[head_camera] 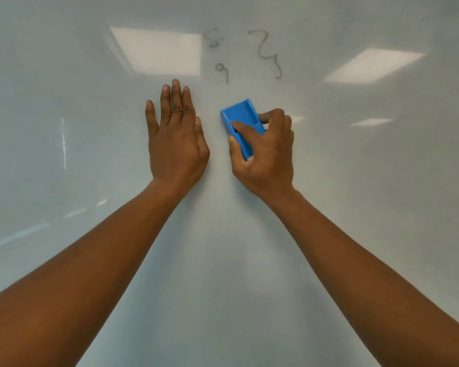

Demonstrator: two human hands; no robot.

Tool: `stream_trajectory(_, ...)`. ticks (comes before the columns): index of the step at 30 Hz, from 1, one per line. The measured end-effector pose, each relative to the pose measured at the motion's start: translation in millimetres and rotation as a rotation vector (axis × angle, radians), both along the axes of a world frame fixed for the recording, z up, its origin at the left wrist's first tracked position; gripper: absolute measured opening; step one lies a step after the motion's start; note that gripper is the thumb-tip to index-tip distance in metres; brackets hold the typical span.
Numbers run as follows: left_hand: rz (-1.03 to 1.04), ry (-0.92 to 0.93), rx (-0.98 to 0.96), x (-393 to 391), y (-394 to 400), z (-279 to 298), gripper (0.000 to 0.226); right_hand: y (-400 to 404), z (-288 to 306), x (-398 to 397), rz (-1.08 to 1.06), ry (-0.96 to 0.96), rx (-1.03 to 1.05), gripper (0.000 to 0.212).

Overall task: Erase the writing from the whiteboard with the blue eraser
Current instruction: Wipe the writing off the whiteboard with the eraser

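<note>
The whiteboard [329, 207] fills the whole view. Dark marker writing remains near the top: a long squiggle [269, 54], a small looped mark [221, 71] and a faint smudged mark [213, 38]. My right hand [265, 154] grips the blue eraser [240, 120], thumb on its left side and fingers curled over its right edge; the eraser sits against the board just below the writing. My left hand [174, 136] lies flat on the board with straight fingers, just left of the eraser and apart from it.
Ceiling lights reflect as bright patches on the glossy board at upper left [157, 50] and upper right [372, 66]. No frame, tray or other object is in view.
</note>
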State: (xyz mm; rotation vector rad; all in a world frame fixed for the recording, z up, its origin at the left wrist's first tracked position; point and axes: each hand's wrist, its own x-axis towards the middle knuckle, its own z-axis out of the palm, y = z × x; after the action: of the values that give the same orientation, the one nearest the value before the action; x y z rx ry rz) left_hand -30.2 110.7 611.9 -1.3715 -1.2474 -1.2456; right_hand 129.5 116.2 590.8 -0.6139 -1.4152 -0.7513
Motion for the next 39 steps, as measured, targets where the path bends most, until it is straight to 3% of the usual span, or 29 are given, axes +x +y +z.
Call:
stream_trajectory(6,-0.030,0.023,0.041,-4,0,0,0.055,15,52,41,0.007,0.379,-0.086,0.034)
stream_trajectory(9,-0.022,0.021,0.048,-2,2,-1,0.055,14,92,26,0.005,0.424,-0.088,0.036)
stream_trajectory(12,-0.023,0.018,0.051,-1,3,-2,0.055,6,108,-4,-0.014,0.323,-0.084,0.037)
stream_trajectory(17,-0.017,0.027,0.060,-3,1,-2,0.057,-5,73,-33,-0.024,0.046,-0.007,0.033)
stream_trajectory(22,-0.035,0.024,0.054,-5,1,-2,0.056,4,58,-1,0.000,0.158,-0.014,0.033)
stream_trajectory(26,-0.026,0.013,0.057,-2,4,-3,0.057,10,92,17,-0.011,0.337,-0.066,0.037)
stream_trajectory(29,-0.010,0.002,0.056,-2,6,-4,0.056,7,123,4,-0.042,0.355,-0.074,0.038)
stream_trajectory(33,0.004,0.000,0.060,-1,6,-4,0.055,-2,137,-29,-0.030,0.256,-0.056,0.036)
stream_trajectory(39,-0.012,0.000,0.059,-3,2,-4,0.057,-6,91,-31,0.019,-0.014,0.023,0.031)
